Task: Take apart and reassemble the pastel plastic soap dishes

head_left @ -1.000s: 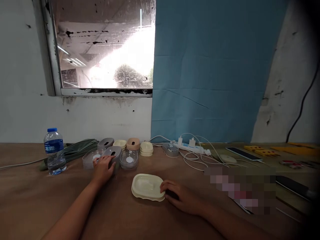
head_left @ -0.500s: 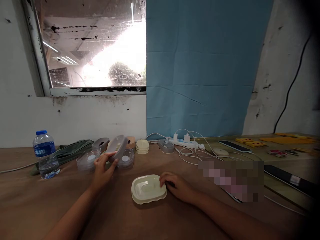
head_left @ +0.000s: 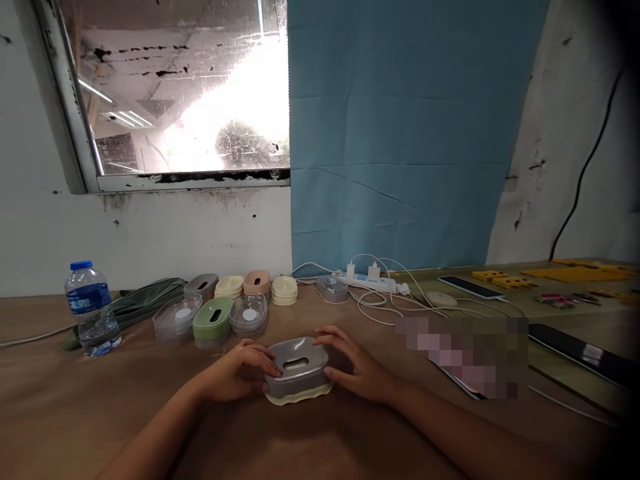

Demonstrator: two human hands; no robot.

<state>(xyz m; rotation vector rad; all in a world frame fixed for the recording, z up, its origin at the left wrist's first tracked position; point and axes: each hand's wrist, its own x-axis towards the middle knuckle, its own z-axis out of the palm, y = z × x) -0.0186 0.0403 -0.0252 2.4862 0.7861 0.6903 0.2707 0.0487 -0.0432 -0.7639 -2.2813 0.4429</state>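
In front of me a grey oval soap box shell (head_left: 299, 373), with a slot in its top, sits over a cream soap box base (head_left: 300, 398). Only the base's wavy lower edge shows below the shell. My left hand (head_left: 243, 373) grips the shell's left end, fingertips on its top and side. At the opposite end, my right hand (head_left: 357, 367) has its thumb and fingers curved around the shell's side and rim. Just behind them stand a green slotted shell (head_left: 213, 321) and stacks of clear trays (head_left: 249, 317).
Grey (head_left: 201, 285) and peach slotted shells (head_left: 257, 281) and cream pieces (head_left: 285, 291) line the back. A water bottle (head_left: 93, 310) stands at left by a dark green pouch (head_left: 150, 301). To the right are a power strip (head_left: 370, 283), cables and a phone (head_left: 470, 287).
My left hand has brought the grey shell forward from the back stacks onto the cream base, uncovering the green shell. My right hand has moved from the base to the grey shell's right end.
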